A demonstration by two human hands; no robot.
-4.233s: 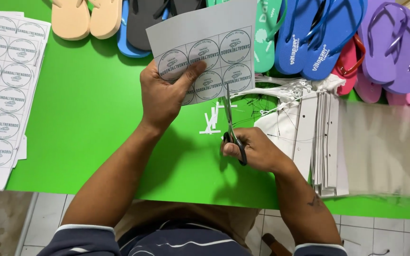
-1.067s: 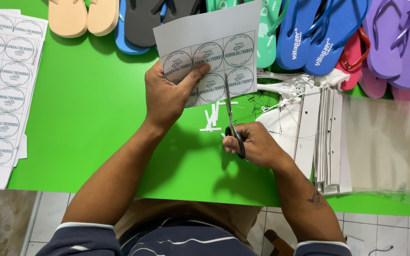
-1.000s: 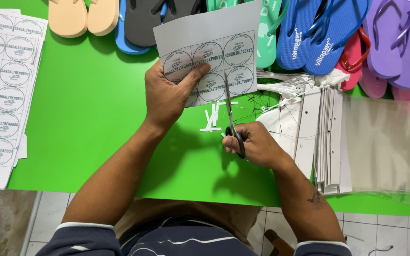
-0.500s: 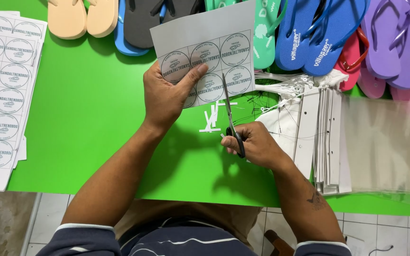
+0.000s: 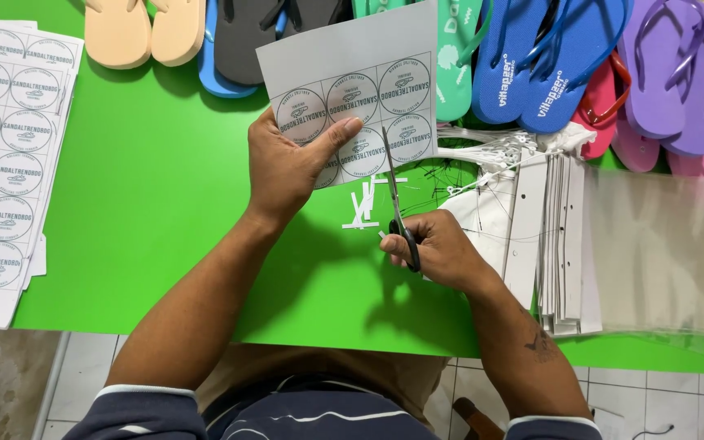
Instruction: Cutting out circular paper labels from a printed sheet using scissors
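The right hand is closed through the black loop handles of a pair of slim steel-bladed scissors, fingers curled tight, blades pointing away from the body; the blades stand part-way into the lower edge of a white paper sheet printed with round grey label designs, so the step in hand looks like a cut running up between two columns of circles. The left hand grips that sheet from below, thumb pressed flat over the printed face, fingers hidden behind it, holding it raised above the bright green flat table surface; carrying the cut on would call for the sheet kept taut and the blades held to the thin line between circles, judging by how close the circles sit.

Just under the sheet lie thin white paper offcut strips. To the right of the scissors hand rests a stack of long white card strips with punched holes, then a pile of clear plastic bags; what the bags hold, if anything, cannot be told. At far left lies a stack of uncut white label sheets. Along the far edge runs a row of rubber flip-flop sandals: beige, dark grey, blue, purple.
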